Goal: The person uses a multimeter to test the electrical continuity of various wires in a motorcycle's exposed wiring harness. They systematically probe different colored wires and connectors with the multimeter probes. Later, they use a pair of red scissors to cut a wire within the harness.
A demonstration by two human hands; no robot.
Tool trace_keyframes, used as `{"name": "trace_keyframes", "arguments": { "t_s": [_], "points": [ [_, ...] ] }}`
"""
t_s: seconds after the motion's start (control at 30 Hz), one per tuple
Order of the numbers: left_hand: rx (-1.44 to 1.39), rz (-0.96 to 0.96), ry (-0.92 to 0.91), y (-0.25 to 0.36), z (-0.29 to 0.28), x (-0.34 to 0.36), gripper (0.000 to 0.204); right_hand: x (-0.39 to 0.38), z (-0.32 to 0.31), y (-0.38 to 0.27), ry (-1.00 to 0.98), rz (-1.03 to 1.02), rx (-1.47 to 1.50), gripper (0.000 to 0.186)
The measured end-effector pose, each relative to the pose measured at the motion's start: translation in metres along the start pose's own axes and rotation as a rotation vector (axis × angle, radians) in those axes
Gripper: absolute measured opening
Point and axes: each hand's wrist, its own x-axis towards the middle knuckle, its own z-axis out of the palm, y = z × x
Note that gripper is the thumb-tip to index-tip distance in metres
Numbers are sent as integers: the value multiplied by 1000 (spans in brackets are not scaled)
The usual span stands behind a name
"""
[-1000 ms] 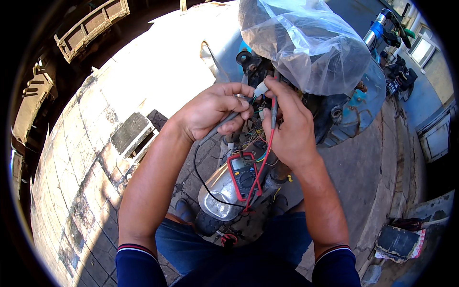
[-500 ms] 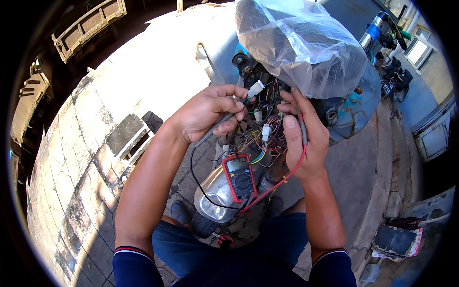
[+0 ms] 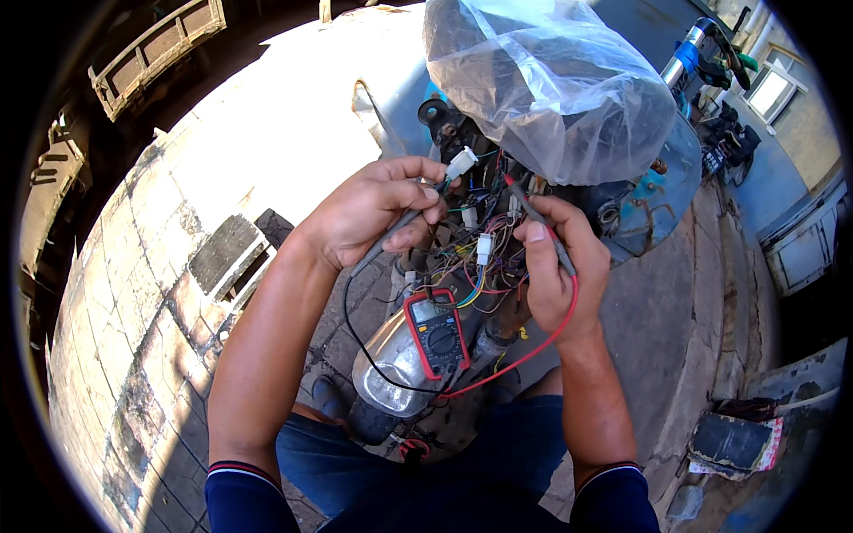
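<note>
Above a sunlit paved yard, a person's two bare hands work over a tangle of wires [image 3: 455,259] on a partly stripped vehicle. The left hand [image 3: 378,213] has its fingers pinched together on a white connector [image 3: 461,164] and a dark grey probe [image 3: 385,242], whose long axis slants up and to the right, its front end toward the connector. The connector lies along much the same slant, its far end facing away from the person. The right hand [image 3: 565,266] grips a red-tipped probe [image 3: 539,218] between thumb and fingers, pen-style; it slants the opposite way, its tip aimed up and to the left among the wires just below a clear plastic cover [image 3: 555,89]. Whether the tip touches metal cannot be told. Between the forearms, a red-framed multimeter [image 3: 436,336] rests against a silvery metal part [image 3: 378,373], its long axis leaning slightly left, screen end away from the person. Worn paving slabs [image 3: 147,329] spread to the left, brightly lit beyond a shadow edge, with a dark-topped block [image 3: 227,256] on them. A cargo bed [image 3: 157,58] stands at upper left; a building wall [image 3: 804,142] with a window [image 3: 771,93] rises at right.
</note>
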Motion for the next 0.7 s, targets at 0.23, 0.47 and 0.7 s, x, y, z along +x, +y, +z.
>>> {"name": "trace_keyframes", "arguments": {
  "t_s": [0.23,0.47,0.7],
  "points": [
    [7,16,-31,-2,-1,2,33,4,0,3,-18,-25,-14,22],
    [13,18,-21,-3,-1,3,32,2,2,8,-7,-16,-2,22],
    [-2,26,-43,-4,-2,4,32,2,1,9,-13,-17,-16,22]
  ]
}}
